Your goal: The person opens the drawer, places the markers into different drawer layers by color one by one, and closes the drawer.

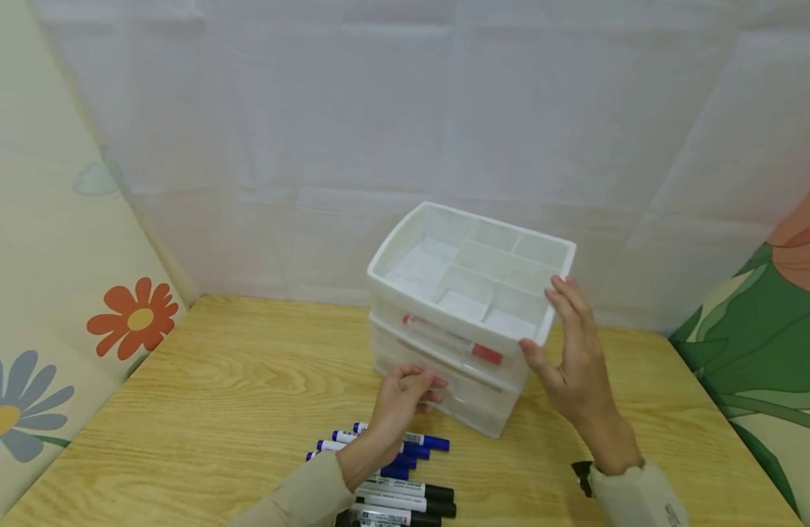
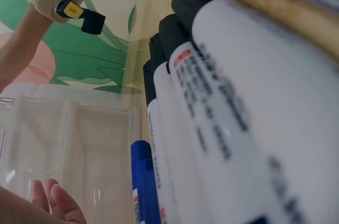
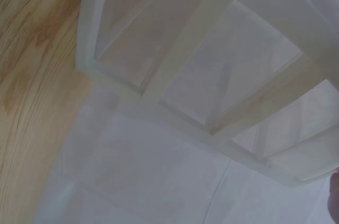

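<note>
A white plastic drawer organizer with translucent drawers stands on the table, its divided tray on top. Through its upper front shows a marker with a red cap. My left hand is at the lower drawer front, fingers loosely bent and thumb near the fingertips; the left wrist view has its fingers before the clear drawers. My right hand rests on the organizer's right side, thumb at the front corner and fingers spread along the rim. In the right wrist view a fingertip shows beside the tray compartments.
Several blue-capped markers and several black-capped markers lie in a row on the wooden table, partly hidden by my left forearm. A white sheet hangs behind; flower-patterned panels flank both sides.
</note>
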`<state>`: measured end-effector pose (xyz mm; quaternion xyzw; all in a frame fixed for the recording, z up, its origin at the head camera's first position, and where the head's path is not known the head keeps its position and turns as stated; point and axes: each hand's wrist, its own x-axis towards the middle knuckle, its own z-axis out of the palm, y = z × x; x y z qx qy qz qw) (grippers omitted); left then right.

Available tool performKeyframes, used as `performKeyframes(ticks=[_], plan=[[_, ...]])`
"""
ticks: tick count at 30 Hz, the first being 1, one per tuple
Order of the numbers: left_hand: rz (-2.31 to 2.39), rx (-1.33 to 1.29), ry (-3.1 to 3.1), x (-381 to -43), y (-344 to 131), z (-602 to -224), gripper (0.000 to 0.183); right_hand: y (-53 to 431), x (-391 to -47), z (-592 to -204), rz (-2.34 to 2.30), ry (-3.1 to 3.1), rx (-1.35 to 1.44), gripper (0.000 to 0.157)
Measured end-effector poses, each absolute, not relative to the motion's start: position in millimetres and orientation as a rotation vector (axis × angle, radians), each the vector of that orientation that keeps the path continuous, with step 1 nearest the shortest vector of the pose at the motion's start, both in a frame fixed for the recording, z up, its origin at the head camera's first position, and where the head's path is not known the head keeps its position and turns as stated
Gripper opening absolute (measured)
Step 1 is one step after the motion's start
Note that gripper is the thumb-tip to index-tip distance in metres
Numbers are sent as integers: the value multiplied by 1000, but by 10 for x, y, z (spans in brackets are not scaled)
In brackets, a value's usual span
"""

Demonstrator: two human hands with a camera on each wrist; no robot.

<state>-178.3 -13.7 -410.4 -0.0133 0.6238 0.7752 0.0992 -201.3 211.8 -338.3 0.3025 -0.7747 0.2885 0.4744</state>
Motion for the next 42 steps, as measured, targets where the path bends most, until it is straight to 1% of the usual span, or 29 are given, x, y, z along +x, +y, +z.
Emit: performKeyframes(ticks=[8, 42], plan=[[2282, -45, 1844, -1692, -181, -4105, 28, 2110, -2009, -3394, 712, -1890, 743, 75], [2235, -40, 1863, -1430, -384, -4077, 31, 2113, -2026, -3374, 706, -1873, 763, 75]])
